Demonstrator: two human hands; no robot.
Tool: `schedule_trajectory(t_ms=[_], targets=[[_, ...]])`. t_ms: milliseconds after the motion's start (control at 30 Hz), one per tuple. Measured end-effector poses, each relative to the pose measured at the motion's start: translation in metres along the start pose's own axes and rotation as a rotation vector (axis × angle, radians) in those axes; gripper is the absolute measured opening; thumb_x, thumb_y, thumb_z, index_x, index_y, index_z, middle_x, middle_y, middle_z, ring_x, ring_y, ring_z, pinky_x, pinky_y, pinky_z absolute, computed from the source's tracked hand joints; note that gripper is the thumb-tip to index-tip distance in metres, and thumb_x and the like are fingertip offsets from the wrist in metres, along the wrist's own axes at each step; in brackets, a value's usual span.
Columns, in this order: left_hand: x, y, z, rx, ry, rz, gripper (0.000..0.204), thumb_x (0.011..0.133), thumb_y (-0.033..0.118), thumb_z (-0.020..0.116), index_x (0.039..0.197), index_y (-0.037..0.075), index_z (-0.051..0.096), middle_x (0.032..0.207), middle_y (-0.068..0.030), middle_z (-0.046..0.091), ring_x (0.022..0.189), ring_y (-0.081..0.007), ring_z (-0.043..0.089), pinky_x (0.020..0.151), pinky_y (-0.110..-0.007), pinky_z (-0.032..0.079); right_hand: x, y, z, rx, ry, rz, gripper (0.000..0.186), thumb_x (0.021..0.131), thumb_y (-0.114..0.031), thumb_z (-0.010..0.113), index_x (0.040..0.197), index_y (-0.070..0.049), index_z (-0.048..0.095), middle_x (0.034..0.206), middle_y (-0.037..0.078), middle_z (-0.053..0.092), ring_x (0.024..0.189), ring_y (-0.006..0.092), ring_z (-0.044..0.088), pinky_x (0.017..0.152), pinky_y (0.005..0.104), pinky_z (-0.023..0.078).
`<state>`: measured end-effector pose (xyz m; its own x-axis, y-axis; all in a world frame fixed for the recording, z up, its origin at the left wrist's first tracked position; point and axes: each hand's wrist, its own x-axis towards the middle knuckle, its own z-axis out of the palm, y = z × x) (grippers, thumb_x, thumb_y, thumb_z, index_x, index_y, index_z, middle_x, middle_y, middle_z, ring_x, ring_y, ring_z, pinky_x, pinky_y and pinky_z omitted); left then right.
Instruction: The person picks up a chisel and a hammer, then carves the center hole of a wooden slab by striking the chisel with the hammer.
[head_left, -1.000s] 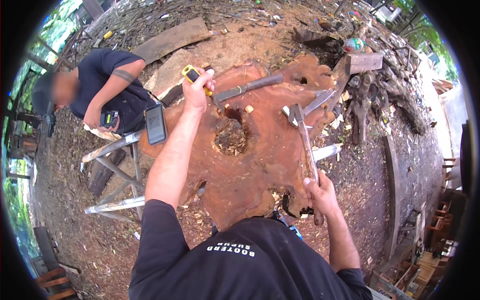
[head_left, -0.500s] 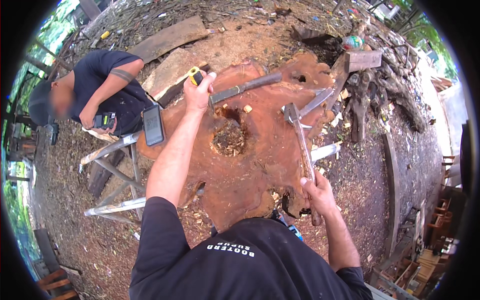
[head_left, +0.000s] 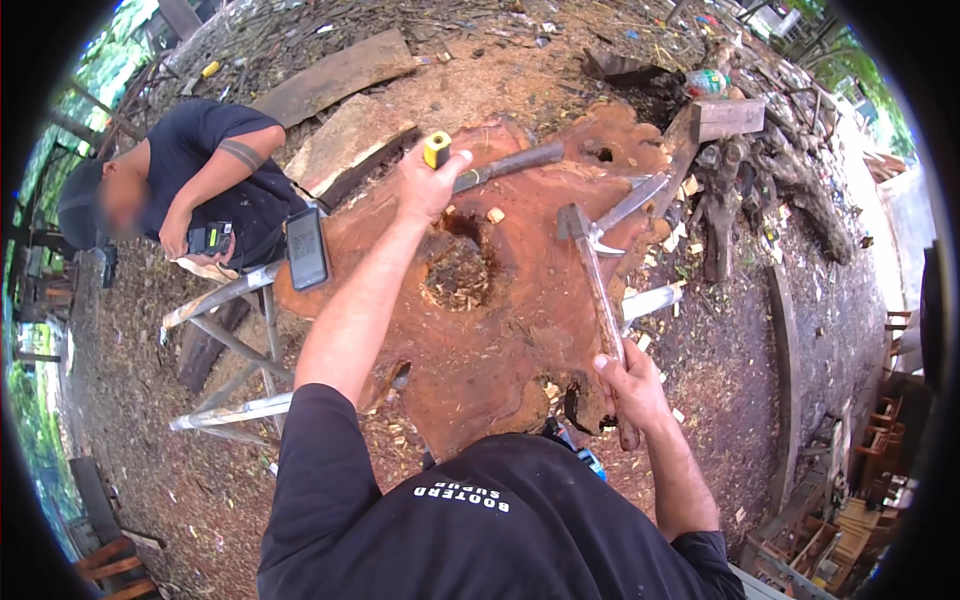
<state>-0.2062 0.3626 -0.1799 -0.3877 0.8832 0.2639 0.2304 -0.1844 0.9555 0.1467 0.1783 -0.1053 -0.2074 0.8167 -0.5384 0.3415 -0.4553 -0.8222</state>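
Observation:
A broad reddish-brown wood slab (head_left: 380,330) with wavy edges lies before me. Near its middle is a hollow (head_left: 460,278) with wood chips in it. My left hand (head_left: 428,188) is closed around a chisel (head_left: 437,150) by its yellow-and-black handle, just beyond the hollow; the blade is hidden behind the hand. My right hand (head_left: 637,388) grips the wooden handle of a hammer (head_left: 603,300), low near its end. The hammer's metal head is over the slab's right part, right of the hollow. A tool with a dark handle (head_left: 515,166) lies beyond my left hand.
A long metal blade (head_left: 632,203) lies by the slab's right edge. A phone (head_left: 306,248) rests at the left edge, beside another person (head_left: 215,170) holding a device (head_left: 208,238). Metal legs (head_left: 235,410) support the slab. Roots (head_left: 720,200) and planks (head_left: 340,75) lie around.
My left hand has shifted slightly right with the chisel, whose handle now stands more toward me. The hammer head has swung a little to the left.

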Motion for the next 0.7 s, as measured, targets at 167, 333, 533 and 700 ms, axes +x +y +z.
schedule_trajectory(t_ms=[167,333,533,700], targets=[[-0.044,0.016,0.034,0.23,-0.203,0.068,0.019,0.078,0.021,0.078,0.081,0.007,0.065,0.068,-0.0028,0.063,0.067,-0.0123,0.062,0.062,-0.032,0.049,-0.003,-0.001,0.002,0.021,0.01,-0.005,0.028,0.096,-0.026,0.064,0.101,0.0,0.054,0.063,0.001,0.052,0.044,0.0096,0.048,0.041,0.025,0.04],[-0.051,0.03,0.047,-0.409,-0.102,-0.13,0.02,0.078,0.016,0.075,0.072,0.01,0.058,0.059,0.003,0.056,0.049,-0.0071,0.052,0.047,-0.024,0.04,-0.001,0.01,-0.005,0.058,0.014,-0.025,0.032,0.095,-0.027,0.065,0.107,0.002,0.058,0.064,0.001,0.054,0.045,0.0093,0.051,0.041,0.0263,0.043],[-0.006,0.012,-0.005,-0.425,0.025,-0.087,0.015,0.079,0.009,0.073,0.074,0.01,0.059,0.059,0.0007,0.058,0.048,-0.0076,0.052,0.046,-0.024,0.039,0.0,0.017,-0.009,0.079,0.014,-0.031,0.032,0.096,-0.027,0.065,0.109,0.0,0.056,0.064,0.0,0.053,0.044,0.0093,0.049,0.041,0.025,0.042],[0.001,-0.006,-0.02,-0.299,-0.016,-0.083,0.017,0.078,0.007,0.072,0.075,0.009,0.056,0.059,0.0002,0.055,0.05,-0.0099,0.051,0.051,-0.027,0.042,0.001,0.01,-0.006,0.047,0.026,-0.016,0.033,0.095,-0.029,0.067,0.105,0.001,0.058,0.063,0.0,0.053,0.044,0.0091,0.051,0.041,0.0259,0.043]])
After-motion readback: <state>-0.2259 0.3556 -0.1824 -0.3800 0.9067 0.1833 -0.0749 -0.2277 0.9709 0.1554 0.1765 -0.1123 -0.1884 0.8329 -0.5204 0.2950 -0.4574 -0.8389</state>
